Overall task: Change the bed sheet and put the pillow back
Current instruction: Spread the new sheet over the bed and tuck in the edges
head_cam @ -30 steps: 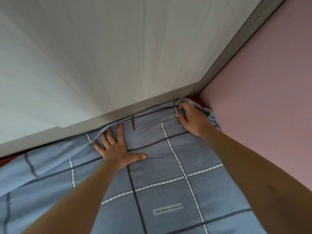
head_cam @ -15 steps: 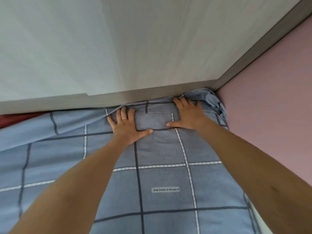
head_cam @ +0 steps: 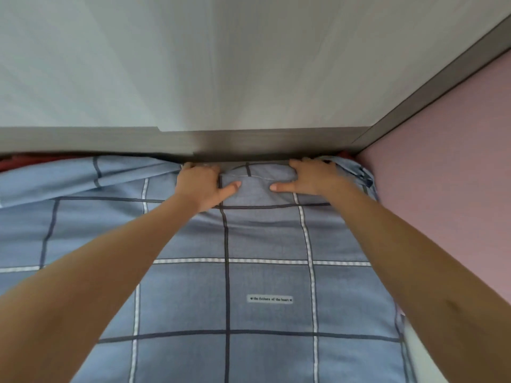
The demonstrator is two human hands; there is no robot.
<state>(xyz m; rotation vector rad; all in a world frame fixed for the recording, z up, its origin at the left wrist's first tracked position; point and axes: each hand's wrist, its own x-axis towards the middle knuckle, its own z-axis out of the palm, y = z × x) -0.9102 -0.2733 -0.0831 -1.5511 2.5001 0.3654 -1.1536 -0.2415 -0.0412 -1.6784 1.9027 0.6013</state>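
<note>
Hands, two of them, both bare, work at the far edge of one bed sheet [head_cam: 262, 272], blue with dark and white check lines, which lies spread over the bed from the near edge up to the head end. The left hand [head_cam: 199, 186] and right hand [head_cam: 309, 179] lie side by side near the right corner, palms down on the cloth, thumbs straight and pointing at each other with a small gap between them. The fingers of each bend down over the sheet's far edge beneath one grey rail [head_cam: 166, 143], and the tips are hidden, so I cannot tell whether they grip the cloth or only push it. One small printed label [head_cam: 270, 299] sits on the sheet between the forearms. A strip of red [head_cam: 27, 160] shows at the far left where the sheet stops short of the rail. One white panel [head_cam: 221, 64] rises above the rail; one pink wall [head_cam: 456, 161] stands on the right.

Half a second earlier both hands lay flat with all fingers in sight, short of the rail. A second ago the right hand was at the bunched corner.
</note>
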